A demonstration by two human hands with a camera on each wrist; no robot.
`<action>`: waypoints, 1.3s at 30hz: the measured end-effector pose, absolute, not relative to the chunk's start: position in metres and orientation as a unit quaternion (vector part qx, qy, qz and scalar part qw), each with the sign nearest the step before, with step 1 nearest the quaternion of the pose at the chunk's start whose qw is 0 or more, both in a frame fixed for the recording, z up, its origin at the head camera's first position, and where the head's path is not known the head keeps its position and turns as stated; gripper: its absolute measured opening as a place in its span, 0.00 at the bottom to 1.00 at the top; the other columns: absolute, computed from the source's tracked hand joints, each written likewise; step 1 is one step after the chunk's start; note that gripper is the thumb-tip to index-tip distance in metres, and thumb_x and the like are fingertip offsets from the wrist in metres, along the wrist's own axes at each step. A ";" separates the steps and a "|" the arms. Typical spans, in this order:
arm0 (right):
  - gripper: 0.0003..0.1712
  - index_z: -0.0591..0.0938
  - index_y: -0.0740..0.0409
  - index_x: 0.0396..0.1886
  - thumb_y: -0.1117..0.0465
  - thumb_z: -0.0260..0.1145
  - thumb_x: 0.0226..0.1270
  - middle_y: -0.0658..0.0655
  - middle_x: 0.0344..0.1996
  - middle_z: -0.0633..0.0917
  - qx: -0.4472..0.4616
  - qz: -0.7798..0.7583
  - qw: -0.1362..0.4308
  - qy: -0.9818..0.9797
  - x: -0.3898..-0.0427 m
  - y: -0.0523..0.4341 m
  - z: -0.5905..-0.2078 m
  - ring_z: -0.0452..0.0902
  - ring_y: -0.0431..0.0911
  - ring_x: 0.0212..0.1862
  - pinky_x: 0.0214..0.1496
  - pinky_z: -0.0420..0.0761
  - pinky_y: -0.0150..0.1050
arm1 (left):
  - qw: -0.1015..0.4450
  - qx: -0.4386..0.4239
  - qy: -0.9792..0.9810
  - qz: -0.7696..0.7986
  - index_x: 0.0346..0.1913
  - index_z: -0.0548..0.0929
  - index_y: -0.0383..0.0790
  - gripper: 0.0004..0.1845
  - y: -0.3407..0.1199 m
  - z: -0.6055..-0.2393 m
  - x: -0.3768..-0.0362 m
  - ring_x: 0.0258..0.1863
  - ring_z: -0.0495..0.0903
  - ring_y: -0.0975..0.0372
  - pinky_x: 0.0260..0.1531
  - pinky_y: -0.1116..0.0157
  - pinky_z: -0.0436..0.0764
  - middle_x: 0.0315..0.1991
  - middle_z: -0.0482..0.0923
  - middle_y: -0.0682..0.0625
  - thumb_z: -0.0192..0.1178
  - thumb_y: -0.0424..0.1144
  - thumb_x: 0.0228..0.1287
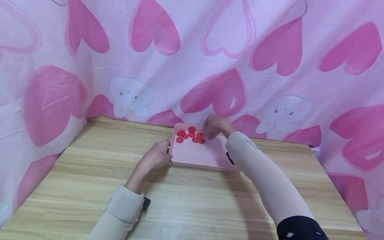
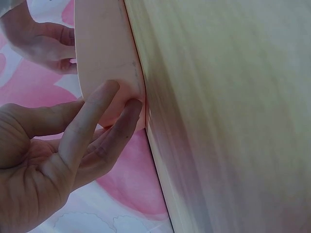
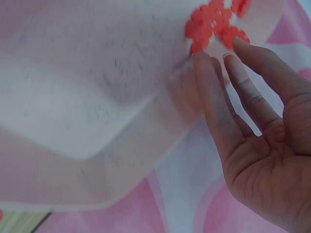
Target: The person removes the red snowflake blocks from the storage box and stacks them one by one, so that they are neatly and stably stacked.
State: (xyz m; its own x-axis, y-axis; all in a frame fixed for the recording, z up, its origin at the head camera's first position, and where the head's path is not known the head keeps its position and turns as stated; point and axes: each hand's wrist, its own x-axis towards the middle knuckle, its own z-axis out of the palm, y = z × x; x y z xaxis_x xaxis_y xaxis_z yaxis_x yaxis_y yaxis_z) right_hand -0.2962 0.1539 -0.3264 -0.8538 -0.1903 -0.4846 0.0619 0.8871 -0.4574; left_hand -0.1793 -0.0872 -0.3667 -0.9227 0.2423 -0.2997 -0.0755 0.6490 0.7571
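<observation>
1. OK, pink tray (image 1: 195,156) sits at the far edge of the table (image 1: 90,173), about mid-width, nearly against the heart-print cloth (image 1: 210,50) at the back.
2. Red flower-shaped pieces (image 1: 189,135) are bunched in the tray's far-left corner, touching each other, none on the wood.
3. My left hand (image 1: 156,156) is on the tray's left edge. Wrist view: fingers (image 2: 104,104) fairly straight, tips pressing the tray's side wall (image 2: 104,53), thumb on the near side. Steadying, not a real clasp.
4. My right hand (image 1: 214,126) is over the tray's far edge, just right of the red cluster. Wrist view: palm open, fingers (image 3: 218,97) long and relaxed, tips touching or almost touching the nearest red piece (image 3: 206,29). Can't tell if one's pinched; looks like nothing held.
5. Key relation: pieces lie left of my right fingertips, and beyond and right of my left hand. Right hand's clearly nearer.
6. Tray's long axis runs left-right along the table's far edge; cluster spreads the same way, so I judge any sweep goes along that far wall, twd the left corner.
7. Both forearms in beige sleeves (image 1: 264,176), right arm crossing the tray's near-right corner.
</observation>
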 end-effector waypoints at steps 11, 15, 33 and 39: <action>0.11 0.89 0.61 0.43 0.62 0.80 0.65 0.59 0.39 0.90 -0.031 -0.221 0.246 0.943 -0.297 0.130 -0.344 0.90 0.55 0.45 0.56 0.93 0.44 | 0.182 0.053 0.895 0.404 0.66 0.75 0.23 0.21 -0.088 -0.367 -0.180 0.39 0.83 0.55 0.37 0.65 0.88 0.47 0.84 0.36 0.62 0.23 0.73; 0.14 0.88 0.63 0.46 0.63 0.81 0.64 0.59 0.40 0.89 -0.027 -0.223 0.234 0.946 -0.295 0.127 -0.346 0.90 0.55 0.45 0.54 0.94 0.44 | 0.182 0.052 0.894 0.405 0.65 0.76 0.23 0.20 -0.089 -0.367 -0.181 0.39 0.82 0.54 0.37 0.66 0.88 0.46 0.84 0.37 0.62 0.22 0.72; 0.16 0.88 0.63 0.49 0.65 0.81 0.63 0.61 0.45 0.86 -0.046 -0.186 0.194 0.962 -0.292 0.128 -0.356 0.87 0.53 0.45 0.51 0.94 0.42 | 0.181 0.052 0.897 0.400 0.65 0.76 0.24 0.21 -0.088 -0.369 -0.182 0.40 0.82 0.54 0.37 0.66 0.88 0.46 0.84 0.37 0.62 0.23 0.73; 0.15 0.89 0.63 0.48 0.65 0.81 0.63 0.60 0.45 0.88 -0.051 -0.174 0.191 0.965 -0.291 0.126 -0.358 0.87 0.51 0.43 0.51 0.94 0.40 | 0.183 0.053 0.896 0.401 0.65 0.75 0.23 0.20 -0.088 -0.368 -0.181 0.40 0.82 0.54 0.37 0.66 0.88 0.46 0.84 0.37 0.61 0.23 0.73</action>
State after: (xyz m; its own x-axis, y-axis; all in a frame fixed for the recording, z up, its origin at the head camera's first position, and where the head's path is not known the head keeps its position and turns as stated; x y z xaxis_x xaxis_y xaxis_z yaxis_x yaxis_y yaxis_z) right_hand -0.2914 0.1256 -0.3576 -0.9223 -0.1637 -0.3502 -0.0313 0.9346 -0.3544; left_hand -0.1809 -0.0882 -0.3680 -0.9274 0.2415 -0.2858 -0.0524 0.6725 0.7383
